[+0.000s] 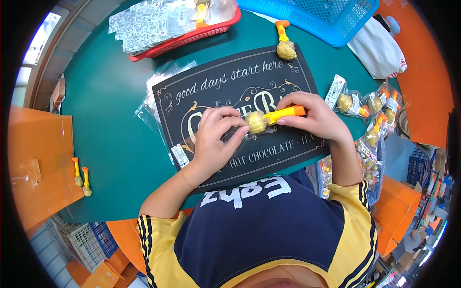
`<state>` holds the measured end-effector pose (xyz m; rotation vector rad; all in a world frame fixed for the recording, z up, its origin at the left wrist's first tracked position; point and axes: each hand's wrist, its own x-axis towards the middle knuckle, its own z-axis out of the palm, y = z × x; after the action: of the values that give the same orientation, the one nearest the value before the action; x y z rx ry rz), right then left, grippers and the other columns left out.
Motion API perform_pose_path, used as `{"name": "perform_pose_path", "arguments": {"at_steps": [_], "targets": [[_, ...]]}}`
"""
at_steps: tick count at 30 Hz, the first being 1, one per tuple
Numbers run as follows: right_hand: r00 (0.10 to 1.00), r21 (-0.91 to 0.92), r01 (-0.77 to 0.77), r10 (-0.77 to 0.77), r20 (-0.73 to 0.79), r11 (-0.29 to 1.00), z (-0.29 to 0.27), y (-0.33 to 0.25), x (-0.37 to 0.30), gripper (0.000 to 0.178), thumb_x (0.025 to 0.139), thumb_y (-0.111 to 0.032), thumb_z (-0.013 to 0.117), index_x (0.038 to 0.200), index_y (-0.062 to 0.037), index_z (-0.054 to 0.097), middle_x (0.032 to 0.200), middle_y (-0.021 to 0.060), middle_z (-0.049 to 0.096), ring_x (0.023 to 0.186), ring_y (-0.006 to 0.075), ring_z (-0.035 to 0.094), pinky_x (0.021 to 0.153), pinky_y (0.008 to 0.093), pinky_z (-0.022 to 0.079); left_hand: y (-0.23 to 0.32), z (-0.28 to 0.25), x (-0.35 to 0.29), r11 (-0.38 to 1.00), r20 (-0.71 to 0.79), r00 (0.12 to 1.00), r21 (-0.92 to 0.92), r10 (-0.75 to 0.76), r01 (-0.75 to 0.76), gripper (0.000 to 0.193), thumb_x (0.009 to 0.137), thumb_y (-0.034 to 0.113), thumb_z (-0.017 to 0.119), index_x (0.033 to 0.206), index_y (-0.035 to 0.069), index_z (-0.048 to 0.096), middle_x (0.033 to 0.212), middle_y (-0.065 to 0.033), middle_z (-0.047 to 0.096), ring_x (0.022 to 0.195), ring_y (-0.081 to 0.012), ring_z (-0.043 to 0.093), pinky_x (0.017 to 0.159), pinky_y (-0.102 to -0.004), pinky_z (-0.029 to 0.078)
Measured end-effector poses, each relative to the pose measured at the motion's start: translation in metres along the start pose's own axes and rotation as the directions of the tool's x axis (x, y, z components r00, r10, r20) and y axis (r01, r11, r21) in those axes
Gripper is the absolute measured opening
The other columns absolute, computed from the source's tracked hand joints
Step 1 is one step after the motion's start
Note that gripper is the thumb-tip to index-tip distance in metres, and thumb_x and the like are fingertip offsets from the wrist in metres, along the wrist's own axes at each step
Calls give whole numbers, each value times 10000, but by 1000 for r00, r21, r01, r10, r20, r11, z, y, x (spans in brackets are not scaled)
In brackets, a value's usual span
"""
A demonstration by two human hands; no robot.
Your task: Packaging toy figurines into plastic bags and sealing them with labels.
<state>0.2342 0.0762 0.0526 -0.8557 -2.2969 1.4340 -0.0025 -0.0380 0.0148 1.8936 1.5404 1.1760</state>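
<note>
Over the black printed mat (192,96), a small yellow toy (283,114) with an orange-tipped handle and a lumpy, dull-yellow head lies between my hands. Clear plastic film, seemingly a bag, surrounds its head. My left hand (218,137) is closed, thumb and fingers pinching the film at the head's left side. Around the handle, the thumb and fingers of my right hand (312,115) are closed. A similar toy (285,45) rests without a bag at the mat's far right corner. On the mat's left edge lies a small white printed card (180,156).
A red basket (192,36) of flat printed packets stands at the far left, a blue basket (331,24) at the far right. Loose clear bags (158,91) lie left of the mat. Bagged toys (355,104) pile up at right. Two toys (86,182) are near an orange box (43,163).
</note>
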Motion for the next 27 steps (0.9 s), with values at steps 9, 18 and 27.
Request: {"name": "perform_pose_path", "arguments": {"at_steps": [9, 18, 27], "targets": [[997, 80, -76, 77, -11, 994, 2, 5, 3, 246, 822, -188, 739, 960, -10, 638, 852, 57, 631, 763, 128, 569, 689, 262, 452, -1, -11, 1, 996, 20, 996, -32, -88, 88, 240, 736, 171, 776, 908, 80, 636, 1010, -63, 606, 952, -255, 548, 822, -357, 429], [992, 138, -126, 126, 6, 982, 5, 14, -5, 242, 821, -179, 742, 961, -11, 638, 838, 48, 621, 774, 110, 552, 694, 262, 447, -4, -15, 1, 957, 202, 978, 291, -43, -18, 327, 689, 247, 806, 935, 109, 639, 1074, -22, 594, 1092, -255, 501, 933, -416, 345], [985, 148, -175, 175, 12, 974, 6, 13, -12, 216, 833, -148, 732, 974, -6, 648, 865, 30, 630, 793, 78, 558, 695, 223, 433, -12, -12, 1, 987, 107, 994, 161, -6, -12, 100, 745, 176, 761, 826, 134, 721, 1005, 1, 632, 1022, -230, 535, 897, -389, 381]]}}
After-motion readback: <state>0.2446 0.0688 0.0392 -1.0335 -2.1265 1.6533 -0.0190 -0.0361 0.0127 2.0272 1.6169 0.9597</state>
